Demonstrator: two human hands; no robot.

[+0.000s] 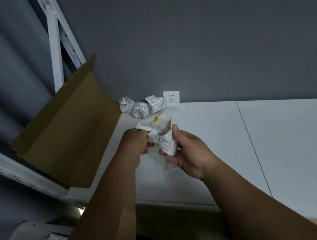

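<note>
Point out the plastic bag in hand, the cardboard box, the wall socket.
plastic bag (159, 124): head view, upper panel below the yellow sticker.
cardboard box (68, 136): head view, inner brown panel.
wall socket (171, 98): head view, faceplate centre.

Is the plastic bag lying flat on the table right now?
No, both the left hand and the right hand grip the plastic bag, holding it up above the white table.

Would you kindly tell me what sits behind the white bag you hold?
Three crumpled wrappers and a wall socket; the white bag covers the nearest wrapper's lower edge.
</note>
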